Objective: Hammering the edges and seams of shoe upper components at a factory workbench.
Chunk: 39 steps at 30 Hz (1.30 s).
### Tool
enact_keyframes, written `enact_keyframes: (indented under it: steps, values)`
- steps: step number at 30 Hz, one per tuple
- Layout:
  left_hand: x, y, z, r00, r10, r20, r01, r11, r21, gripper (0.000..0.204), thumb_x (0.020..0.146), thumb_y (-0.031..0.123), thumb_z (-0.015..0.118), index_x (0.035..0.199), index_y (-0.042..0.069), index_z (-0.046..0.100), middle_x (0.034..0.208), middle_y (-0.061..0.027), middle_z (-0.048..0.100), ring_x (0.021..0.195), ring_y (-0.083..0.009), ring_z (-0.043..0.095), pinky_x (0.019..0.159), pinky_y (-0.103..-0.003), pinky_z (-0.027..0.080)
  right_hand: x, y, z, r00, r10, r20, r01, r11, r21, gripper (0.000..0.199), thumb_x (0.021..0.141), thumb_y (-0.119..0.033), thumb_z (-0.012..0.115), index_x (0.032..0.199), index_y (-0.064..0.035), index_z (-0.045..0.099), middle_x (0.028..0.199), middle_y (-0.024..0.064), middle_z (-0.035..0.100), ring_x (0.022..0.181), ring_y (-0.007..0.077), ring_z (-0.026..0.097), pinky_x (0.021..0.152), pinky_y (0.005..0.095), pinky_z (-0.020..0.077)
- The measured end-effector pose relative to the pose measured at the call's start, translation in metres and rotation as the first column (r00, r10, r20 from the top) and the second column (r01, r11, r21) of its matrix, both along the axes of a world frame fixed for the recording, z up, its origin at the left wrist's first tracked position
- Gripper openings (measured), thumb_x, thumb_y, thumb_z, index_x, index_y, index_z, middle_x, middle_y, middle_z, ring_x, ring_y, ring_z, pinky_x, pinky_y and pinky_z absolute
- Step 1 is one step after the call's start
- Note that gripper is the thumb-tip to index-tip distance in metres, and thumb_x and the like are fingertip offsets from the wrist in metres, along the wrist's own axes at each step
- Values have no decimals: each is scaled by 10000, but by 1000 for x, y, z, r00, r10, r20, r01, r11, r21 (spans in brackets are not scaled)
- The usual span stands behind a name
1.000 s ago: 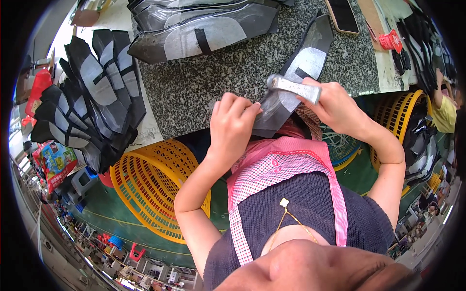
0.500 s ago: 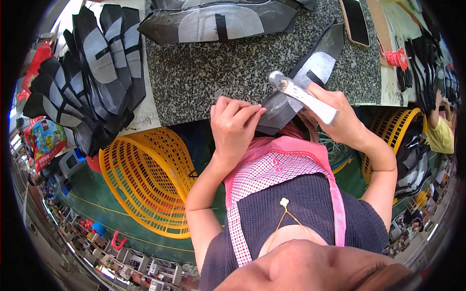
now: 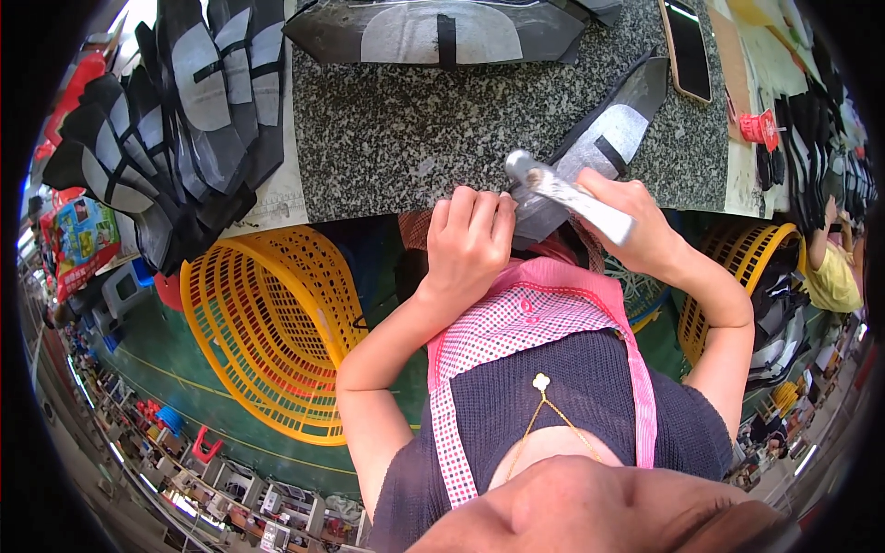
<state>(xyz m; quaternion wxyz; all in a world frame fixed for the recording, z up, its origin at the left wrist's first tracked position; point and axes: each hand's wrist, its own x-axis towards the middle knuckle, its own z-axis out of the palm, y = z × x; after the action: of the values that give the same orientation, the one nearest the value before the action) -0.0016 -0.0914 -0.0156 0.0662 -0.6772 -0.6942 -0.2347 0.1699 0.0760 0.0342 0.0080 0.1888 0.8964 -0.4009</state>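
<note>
At the lower centre, below the counter's near edge, is the wearer's pink checked apron (image 3: 498, 323). Just above it, the left hand (image 3: 470, 240) bends its fingers down at the near end of a black piece (image 3: 622, 129); whether its grip pinches the edge is hidden. The right hand (image 3: 636, 217), right of centre, has its grip closed around a silver hammer (image 3: 572, 196), which overlaps the piece in view; contact cannot be judged. The piece slants up rightward over the speckled counter (image 3: 396, 138), its pale patch crossed by a dark strip.

By the look of it, this one piece is midway through hammering. Similar pieces lie in a stack (image 3: 396, 37) at the top centre and a pile (image 3: 198, 78) at the upper left; nothing shows which are finished and which remain. A phone (image 3: 689, 51) rests at the upper right.
</note>
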Motion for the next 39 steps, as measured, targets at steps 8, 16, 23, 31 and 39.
enact_keyframes:
  steps: [8, 16, 23, 31, 39]
  values:
    - [35, 7, -6, 976, -169, 140, 163, 985, 55, 386, 824, 167, 669, 1154, -33, 676, 1110, -124, 661, 1072, -258, 643, 921, -355, 526, -5, 4, -7, 997, 60, 52, -60, 998, -17, 184, 948, -154, 617, 974, -18, 496, 736, 241, 631, 752, 467, 641, 645, 539, 509]
    - [40, 6, -26, 977, -125, -173, 136, 989, 52, 332, 846, 200, 602, 1112, 16, 679, 1123, -99, 652, 1058, -235, 621, 934, -370, 522, -10, -5, -1, 997, 74, 38, -73, 997, -19, 137, 941, -147, 587, 994, -35, 527, 848, 236, 663, 802, 458, 652, 673, 541, 509]
    - [-29, 23, 39, 857, 42, 513, -32, 999, -27, 384, 824, 27, 686, 1203, 88, 700, 1012, -85, 580, 963, -269, 583, 827, -374, 493, 56, 35, -17, 814, -477, -332, 328, 849, -414, 410, 1085, -373, 464, 1059, 4, 623, 797, 9, 572, 602, 58, 493, 514, 232, 383]
    - [-215, -31, 76, 638, 708, -303, -618, 705, 349, 304, 980, 107, 618, 1275, 75, 688, 1045, -113, 556, 939, -272, 557, 801, -368, 473, 55, 65, 9, 529, -794, -299, 575, 594, -562, 402, 1099, -453, 406, 970, -95, 536, 632, -91, 336, 477, -6, 297, 408, 180, 212]
    - [-228, 30, 93, 570, 685, -453, -756, 654, 37, 265, 993, 291, 604, 998, 69, 749, 912, -127, 685, 854, -331, 668, 775, -482, 503, 15, 96, -15, 709, -638, -299, 589, 770, -247, 447, 1082, -422, 476, 956, -11, 599, 647, -9, 462, 576, 68, 411, 502, 304, 318]
